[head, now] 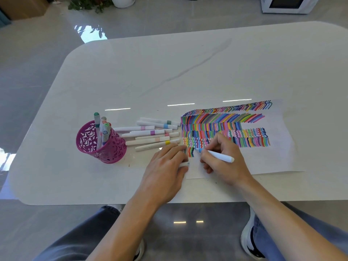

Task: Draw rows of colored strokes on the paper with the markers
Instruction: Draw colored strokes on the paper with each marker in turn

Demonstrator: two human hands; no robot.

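Observation:
A white sheet of paper (278, 157) lies on the table, covered with rows of colored strokes (222, 125). My right hand (224, 161) grips a white marker (218, 155) with a light blue tip, its tip on the paper beside a short row of dark chevrons at the lower left. My left hand (167, 166) rests flat at the paper's left edge, and a small white cap (184, 164) shows under its fingers. Several capped white markers (150, 135) lie in a loose pile left of the paper.
A magenta cut-out pen cup (101, 146) with several markers stands at the left of the white table (169, 72). A potted plant (90, 4) and a white microwave (288, 4) sit on the floor beyond. My knees and shoes are below the table's near edge.

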